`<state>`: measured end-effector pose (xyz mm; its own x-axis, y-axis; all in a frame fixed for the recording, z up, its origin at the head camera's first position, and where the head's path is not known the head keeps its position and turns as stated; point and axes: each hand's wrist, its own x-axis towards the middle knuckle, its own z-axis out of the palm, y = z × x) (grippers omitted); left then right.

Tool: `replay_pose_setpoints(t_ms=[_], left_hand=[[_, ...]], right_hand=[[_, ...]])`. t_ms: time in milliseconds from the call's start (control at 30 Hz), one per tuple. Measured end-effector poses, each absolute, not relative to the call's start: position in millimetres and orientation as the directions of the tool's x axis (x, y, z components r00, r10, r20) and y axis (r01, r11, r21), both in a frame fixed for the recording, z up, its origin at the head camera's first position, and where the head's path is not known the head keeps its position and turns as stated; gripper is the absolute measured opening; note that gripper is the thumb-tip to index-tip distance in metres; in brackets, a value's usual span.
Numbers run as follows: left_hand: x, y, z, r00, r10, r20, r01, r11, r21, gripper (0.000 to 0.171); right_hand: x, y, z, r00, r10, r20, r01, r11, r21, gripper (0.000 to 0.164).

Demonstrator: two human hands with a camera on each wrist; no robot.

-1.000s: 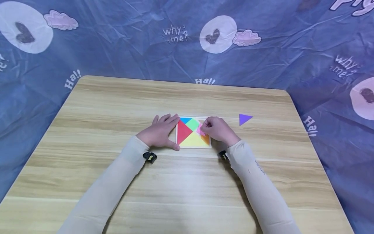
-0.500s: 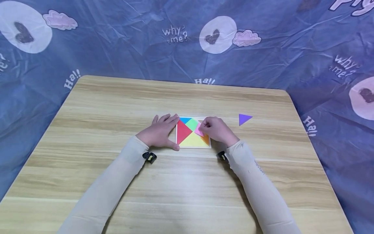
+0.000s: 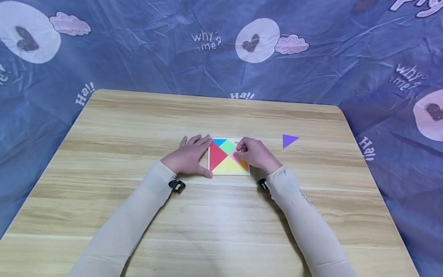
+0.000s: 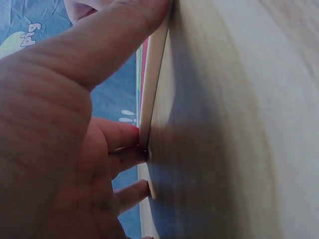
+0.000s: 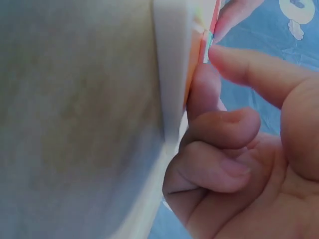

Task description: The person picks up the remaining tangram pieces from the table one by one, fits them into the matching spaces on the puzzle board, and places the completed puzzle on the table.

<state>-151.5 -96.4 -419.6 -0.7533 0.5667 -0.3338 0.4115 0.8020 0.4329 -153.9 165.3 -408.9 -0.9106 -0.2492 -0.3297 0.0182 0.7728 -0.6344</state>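
A shallow white tray (image 3: 208,166) of colourful tangram pieces lies in the middle of the table in the head view. In it are a red triangle (image 3: 217,157), a yellow triangle (image 3: 228,167), a green piece (image 3: 227,146), a blue piece (image 3: 219,142) and an orange piece (image 3: 244,165). My left hand (image 3: 189,156) spreads along the tray's left edge, thumb at the near corner and fingertips at the far one. My right hand (image 3: 256,154) has its thumb and index finger on a pink tangram piece (image 3: 232,154) beside the green one, partly hidden; the other fingers are curled.
A purple triangle (image 3: 289,141) lies on the wooden table (image 3: 221,223) to the right of the tray. Behind the table hangs a blue printed cloth (image 3: 155,57). A small black wrist camera (image 3: 177,186) sits at the left cuff.
My right hand has shifted slightly left with the pink piece, which now lies close against the green and yellow pieces. The left hand has stayed at the tray's edge.
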Motion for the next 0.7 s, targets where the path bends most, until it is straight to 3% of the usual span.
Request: replay_pose_setpoints(t_ms=[300, 700], left_hand=[[-152.1, -96.4, -421.5, -0.753, 0.565, -0.338, 0.405, 0.802, 0.438, 0.125], [-151.4, -95.6, -421.8, -0.757, 0.560, -0.338, 0.404, 0.806, 0.432, 0.125]], right_hand=[[-151.4, 167.6, -404.1, -0.891, -0.311, -0.331, -0.087, 0.832, -0.548, 0.029], [-149.3, 164.7, -407.4, -0.890, -0.346, -0.296, -0.136, 0.823, -0.552, 0.026]])
